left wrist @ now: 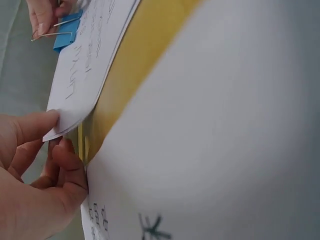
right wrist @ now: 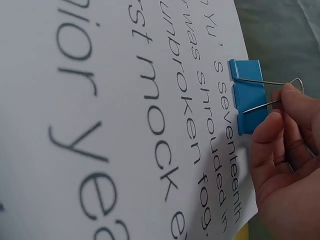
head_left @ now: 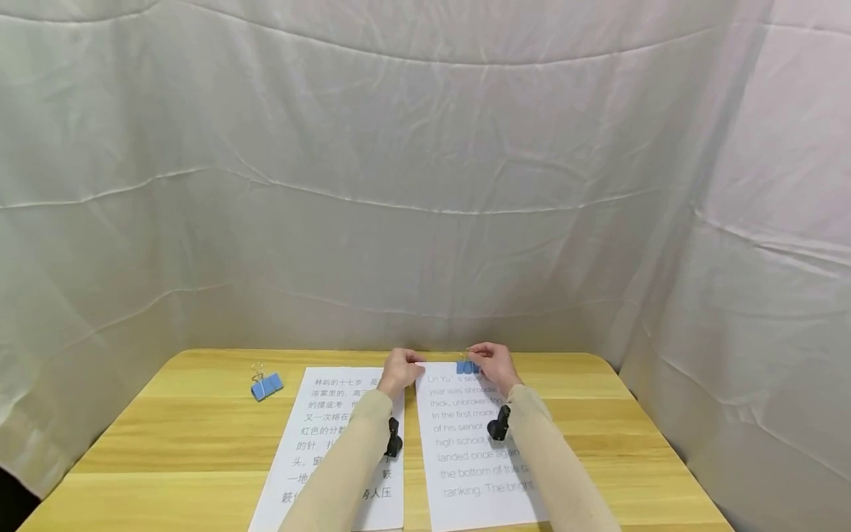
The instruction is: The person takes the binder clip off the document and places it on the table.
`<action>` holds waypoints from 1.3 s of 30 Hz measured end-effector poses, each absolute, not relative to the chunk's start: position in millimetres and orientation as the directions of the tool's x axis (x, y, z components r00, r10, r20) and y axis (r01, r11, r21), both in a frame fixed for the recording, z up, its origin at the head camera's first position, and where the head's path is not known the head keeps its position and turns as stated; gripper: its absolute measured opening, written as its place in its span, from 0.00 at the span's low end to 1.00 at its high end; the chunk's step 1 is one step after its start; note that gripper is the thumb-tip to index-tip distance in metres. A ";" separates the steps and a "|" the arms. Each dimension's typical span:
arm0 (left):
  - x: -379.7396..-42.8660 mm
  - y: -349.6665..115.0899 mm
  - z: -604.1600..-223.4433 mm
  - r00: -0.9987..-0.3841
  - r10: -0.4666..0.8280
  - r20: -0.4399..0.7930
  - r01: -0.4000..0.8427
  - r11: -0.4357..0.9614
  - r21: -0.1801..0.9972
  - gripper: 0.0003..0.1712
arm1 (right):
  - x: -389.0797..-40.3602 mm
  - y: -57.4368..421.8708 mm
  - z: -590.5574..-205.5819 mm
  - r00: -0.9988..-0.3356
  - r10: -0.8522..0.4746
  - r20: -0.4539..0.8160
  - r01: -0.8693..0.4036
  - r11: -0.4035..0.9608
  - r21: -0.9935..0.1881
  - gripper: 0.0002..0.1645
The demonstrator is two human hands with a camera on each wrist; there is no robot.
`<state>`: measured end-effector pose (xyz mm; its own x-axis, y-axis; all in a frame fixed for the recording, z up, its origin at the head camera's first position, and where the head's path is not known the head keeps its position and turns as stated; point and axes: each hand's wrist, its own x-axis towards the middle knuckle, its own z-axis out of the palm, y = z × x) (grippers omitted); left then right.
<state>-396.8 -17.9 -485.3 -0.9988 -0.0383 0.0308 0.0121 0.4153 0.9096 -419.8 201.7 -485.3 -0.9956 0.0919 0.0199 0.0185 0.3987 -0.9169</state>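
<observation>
A stack of paper with English print [head_left: 465, 458] lies on the right, its far edge near the table's back edge. On that edge sits a blue binder clip [right wrist: 250, 97], its wire handles standing out past the paper. My right hand [right wrist: 290, 165] pinches a wire handle between thumb and finger. With thumb and fingers, my left hand [left wrist: 40, 170] pinches the stack's far left corner, and the sheets bend up there. Beside it, under my left forearm, is a second stack with Chinese print [head_left: 332, 443].
Another blue binder clip [head_left: 267, 386] lies on the wooden table [head_left: 166, 443], left of the Chinese sheets, its wire handles pointing away. A grey cloth curtain [head_left: 425, 185] hangs behind the table and along its sides. Dark wrist cameras [head_left: 499, 423] are strapped to both forearms.
</observation>
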 end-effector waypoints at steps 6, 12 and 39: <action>-396.2 -21.2 -487.0 -0.996 -0.078 0.045 0.009 0.408 0.913 0.10 | -420.8 199.6 -481.8 -0.997 0.081 0.014 0.020 0.400 -0.916 0.10; -394.9 -22.4 -487.3 -0.997 -0.066 0.038 0.009 0.395 0.919 0.09 | -422.1 199.6 -482.1 -0.996 0.086 0.011 0.026 0.412 -0.911 0.09; -397.1 -18.3 -489.5 -0.999 -0.038 0.009 -0.002 0.274 0.962 0.10 | -427.3 220.1 -454.3 -0.985 -0.134 -0.110 0.040 0.444 -0.895 0.10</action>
